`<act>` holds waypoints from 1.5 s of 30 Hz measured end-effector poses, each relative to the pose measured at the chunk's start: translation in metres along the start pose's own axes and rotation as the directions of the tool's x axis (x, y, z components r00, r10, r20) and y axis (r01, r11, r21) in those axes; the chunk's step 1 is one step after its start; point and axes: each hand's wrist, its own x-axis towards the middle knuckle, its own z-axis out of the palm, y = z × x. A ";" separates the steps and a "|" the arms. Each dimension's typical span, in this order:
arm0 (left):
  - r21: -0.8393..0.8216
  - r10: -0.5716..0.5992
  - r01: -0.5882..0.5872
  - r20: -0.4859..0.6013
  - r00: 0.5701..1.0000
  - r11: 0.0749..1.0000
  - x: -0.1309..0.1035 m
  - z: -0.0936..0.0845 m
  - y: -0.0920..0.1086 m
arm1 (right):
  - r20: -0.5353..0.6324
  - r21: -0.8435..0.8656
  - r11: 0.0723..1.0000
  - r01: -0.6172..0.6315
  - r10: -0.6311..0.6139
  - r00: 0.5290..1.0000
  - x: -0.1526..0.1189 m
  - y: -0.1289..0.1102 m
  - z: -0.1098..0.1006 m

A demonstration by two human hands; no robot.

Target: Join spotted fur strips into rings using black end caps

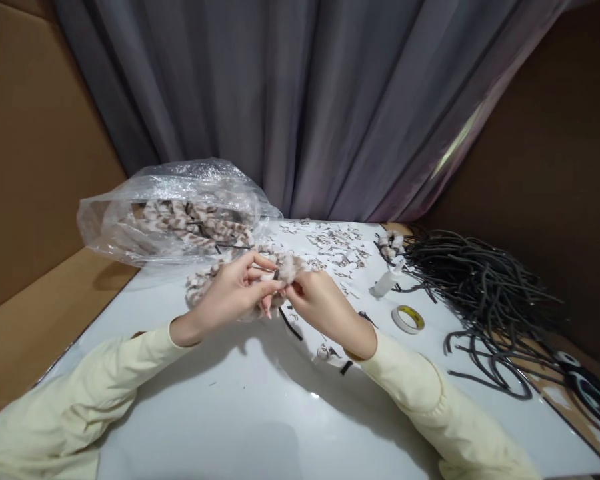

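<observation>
My left hand [234, 288] pinches a fluffy white-and-brown fur strip [291, 265] from the left, fingers and thumb closed on it. From the right, my right hand [320, 300] grips the same strip with its fingers curled in. A small dark bit shows on the strip between the two hands; the fingers hide its detail. More fluffy strips [200, 283] lie on the table just behind and beside my left hand. Below the hands, a short black cord piece [291, 325] rests on the white table [220, 413].
At the back left, a clear plastic bag [180, 180] holds several fluffy strips. Small scraps [337, 247] are scattered behind my hands. To the right are a white bottle [386, 281], a tape roll [408, 319], a fluffy ring [391, 245], a heap of black cords [480, 280] and black-handled scissors [590, 393].
</observation>
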 end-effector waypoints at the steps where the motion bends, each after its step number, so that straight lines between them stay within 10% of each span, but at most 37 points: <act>1: 0.067 0.049 -0.048 -0.008 0.999 0.997 -0.002 0.001 -0.001 | -0.007 -0.021 1.000 -0.006 0.005 1.000 -0.001 0.000 -0.003; 9: 0.587 0.478 -0.374 -0.024 0.878 0.718 -0.009 -0.002 -0.023 | -0.042 0.208 0.978 0.015 -0.006 0.999 0.001 -0.002 -0.009; 17: 0.709 0.760 -0.485 -0.110 0.640 0.511 0.000 -0.009 -0.029 | -0.138 0.763 0.643 0.066 0.062 0.988 0.003 0.003 0.003; 22: 0.806 0.874 -0.539 0.060 0.482 0.243 0.004 -0.014 -0.030 | 0.000 0.532 0.844 0.067 -0.079 0.997 -0.005 -0.001 0.000; 34: 0.748 0.809 -0.638 0.253 0.531 0.184 0.003 -0.010 -0.029 | 0.081 0.064 0.968 0.243 -0.247 0.966 -0.009 -0.001 -0.025; 40: 0.679 0.657 -0.666 0.353 0.666 0.310 -0.004 -0.007 -0.025 | 0.100 0.152 0.964 0.218 -0.234 0.967 -0.006 0.010 -0.037; 45: 0.678 0.699 -0.689 0.363 0.617 0.256 -0.006 -0.003 -0.020 | 0.083 0.184 0.946 0.268 -0.286 0.955 -0.006 0.014 -0.040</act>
